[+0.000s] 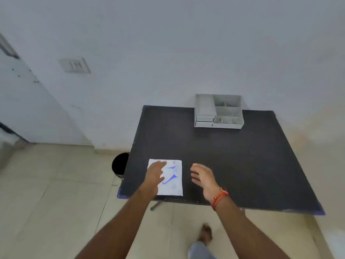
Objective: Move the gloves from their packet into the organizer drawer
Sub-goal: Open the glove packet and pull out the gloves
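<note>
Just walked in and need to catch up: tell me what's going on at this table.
A person stands at a black table with a white glove packet lying flat near its front edge. The left hand lies flat on the packet; the right hand hovers open beside it, touching nothing. The packet looks unopened, no gloves showing. The grey organizer sits at the far edge by the wall, its drawers apparently shut.

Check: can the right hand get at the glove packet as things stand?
Probably yes. The right hand hovers open just beside the packet, bare table between; only the left hand lies on the packet's other side.
</note>
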